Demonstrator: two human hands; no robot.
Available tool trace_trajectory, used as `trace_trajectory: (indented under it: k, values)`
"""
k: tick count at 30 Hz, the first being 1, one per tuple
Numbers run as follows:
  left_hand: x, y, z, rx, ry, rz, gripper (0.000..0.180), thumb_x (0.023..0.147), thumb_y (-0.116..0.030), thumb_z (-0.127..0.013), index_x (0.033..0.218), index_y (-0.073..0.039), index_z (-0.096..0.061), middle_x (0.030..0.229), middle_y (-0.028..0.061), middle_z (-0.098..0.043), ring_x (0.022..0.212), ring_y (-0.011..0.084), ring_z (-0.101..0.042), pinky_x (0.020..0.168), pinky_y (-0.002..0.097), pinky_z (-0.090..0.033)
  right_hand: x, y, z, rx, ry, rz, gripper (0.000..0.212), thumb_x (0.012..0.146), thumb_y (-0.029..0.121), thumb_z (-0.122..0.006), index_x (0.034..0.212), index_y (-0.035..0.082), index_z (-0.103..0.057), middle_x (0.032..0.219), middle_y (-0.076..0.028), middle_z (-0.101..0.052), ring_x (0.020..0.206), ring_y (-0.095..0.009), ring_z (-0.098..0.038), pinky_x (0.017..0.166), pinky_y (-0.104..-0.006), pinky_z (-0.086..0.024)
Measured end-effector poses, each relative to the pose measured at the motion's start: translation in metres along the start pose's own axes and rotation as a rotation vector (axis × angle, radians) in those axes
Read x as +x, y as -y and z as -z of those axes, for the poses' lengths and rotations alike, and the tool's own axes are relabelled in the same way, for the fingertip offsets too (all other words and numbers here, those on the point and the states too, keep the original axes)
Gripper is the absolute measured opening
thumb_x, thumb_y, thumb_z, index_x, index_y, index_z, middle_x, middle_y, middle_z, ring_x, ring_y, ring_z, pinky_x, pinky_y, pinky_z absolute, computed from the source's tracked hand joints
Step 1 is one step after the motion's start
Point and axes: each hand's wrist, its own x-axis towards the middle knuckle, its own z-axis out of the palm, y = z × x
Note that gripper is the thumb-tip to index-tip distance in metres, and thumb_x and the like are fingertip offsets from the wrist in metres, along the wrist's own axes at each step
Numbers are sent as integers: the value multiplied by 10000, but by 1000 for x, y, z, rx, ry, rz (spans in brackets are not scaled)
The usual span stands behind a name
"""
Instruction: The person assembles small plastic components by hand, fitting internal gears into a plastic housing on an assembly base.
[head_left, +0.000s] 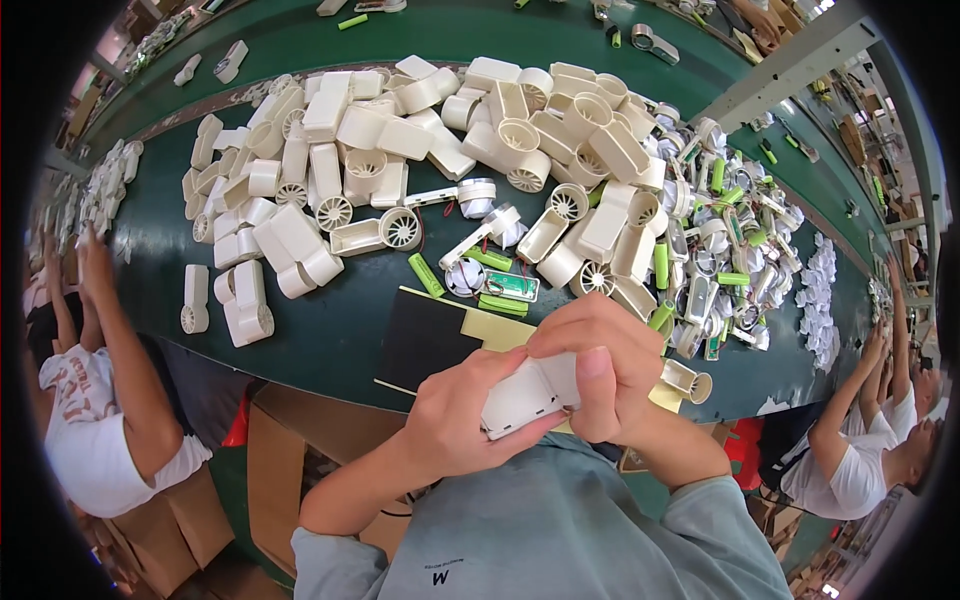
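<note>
Centrally, one off-white plastic casing [518, 397], held above the near edge of the tabletop [160, 265], just in front of the wearer's grey-green shirt [520, 530].

Left hand [455, 410]: closed around the casing's left end, thumb on the upper side, fingers wrapped beneath.

Right hand [605, 370]: gripping the casing's other end, fingers bent over the far side, thumb upright against the near face. Small dark slots show along the casing's lower edge; its inside cannot be seen.

Below and beyond the hands: one black sheet [430, 340], lying partly over a pale yellow sheet [488, 330]. Near the right forearm, one cream shell [685, 380], lying open side up.

Beyond the sheets: loose green cylindrical cells [425, 275]; one green circuit board [512, 286] in a pale frame; several inner assemblies with round white-and-silver heads [477, 197].

Across the middle and left: a large heap of cream housings [325, 108], many with round, spoked ends, lying at all angles.

To the right: a dense heap of silver-and-white assemblies [700, 295] mixed with green cells; past it, a strip of crumpled-looking white pieces [820, 300], material unclear.

At the far left and far right: co-workers in white shirts, seated along the tabletop.
</note>
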Motion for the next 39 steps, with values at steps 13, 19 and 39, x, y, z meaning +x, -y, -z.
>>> trace_trajectory:
  k: [13, 19, 39]
  values:
    - [7, -7, -3, 68, 50, 77, 607, 714, -190, -934, 1170, 65, -624, 913, 150, -723, 742, 277, -737, 647, 333, -603, 5, 1, 3, -7, -47, -219, 446, 1013, 180, -424, 707, -15, -683, 686, -123, -638, 554, -183, -548, 510, -318, -396]
    - [7, 0, 14, 147, 179, 79, 482, 719, -314, -921, 947, 14, -651, 785, 91, -663, 606, 238, -655, 540, 322, -539, 8, 3, 7, -58, -69, -308, 525, 1035, 241, -379, 688, -7, -686, 650, -108, -614, 550, -176, -533, 527, -323, -379]
    - [16, -19, 9, -676, 243, 700, 449, 932, -310, -761, 1200, 6, -590, 904, 82, -681, 768, 167, -682, 679, 277, -548, -7, 2, 19, -91, -49, 118, 387, 1048, 184, -378, 902, -33, -664, 826, -163, -682, 698, -253, -664, 639, -351, -546]
